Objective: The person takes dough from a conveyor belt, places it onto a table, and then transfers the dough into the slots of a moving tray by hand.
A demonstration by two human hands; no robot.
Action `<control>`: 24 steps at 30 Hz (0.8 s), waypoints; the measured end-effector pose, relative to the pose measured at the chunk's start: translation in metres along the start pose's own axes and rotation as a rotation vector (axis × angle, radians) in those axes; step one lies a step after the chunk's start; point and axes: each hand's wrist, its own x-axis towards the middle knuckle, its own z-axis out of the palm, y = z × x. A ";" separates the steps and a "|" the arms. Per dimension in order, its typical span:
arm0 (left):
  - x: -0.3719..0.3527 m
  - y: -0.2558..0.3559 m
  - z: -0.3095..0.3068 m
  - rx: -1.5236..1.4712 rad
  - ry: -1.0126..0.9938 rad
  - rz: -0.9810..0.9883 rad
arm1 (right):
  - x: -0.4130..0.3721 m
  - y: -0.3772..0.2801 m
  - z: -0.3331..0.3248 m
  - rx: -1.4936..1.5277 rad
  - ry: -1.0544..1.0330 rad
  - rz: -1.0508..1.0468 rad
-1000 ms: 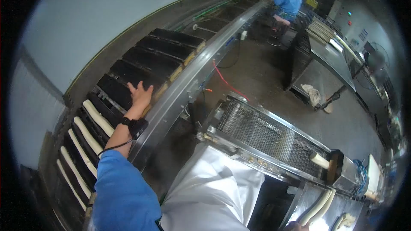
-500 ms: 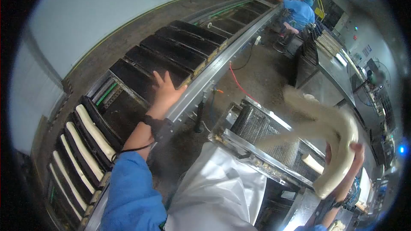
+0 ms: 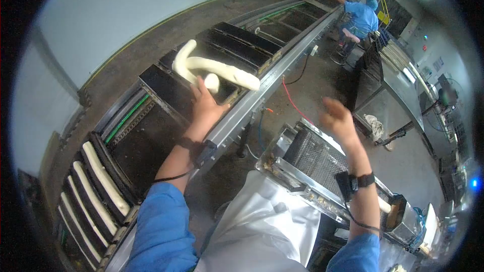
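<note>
Nothing legible anywhere. No lettering to be made out on the dough strip (image 3: 222, 70), the black trays (image 3: 166, 88), the steel conveyor rail (image 3: 252, 105) or the wrist devices (image 3: 359, 181). Small pale signs (image 3: 437, 63) far off at the right: too blurred and too small to read.

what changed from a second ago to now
The dough rope left the right hand and crossed leftward. It now lies looped over a black tray on the conveyor, its end at the left hand. The right hand has let go and is open and empty. The left hand stayed by the conveyor rail. The filled trays and the co-worker are as before.
</note>
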 end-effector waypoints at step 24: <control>0.007 0.029 0.008 0.209 -0.143 -0.085 | -0.038 -0.058 -0.150 0.330 0.493 -0.167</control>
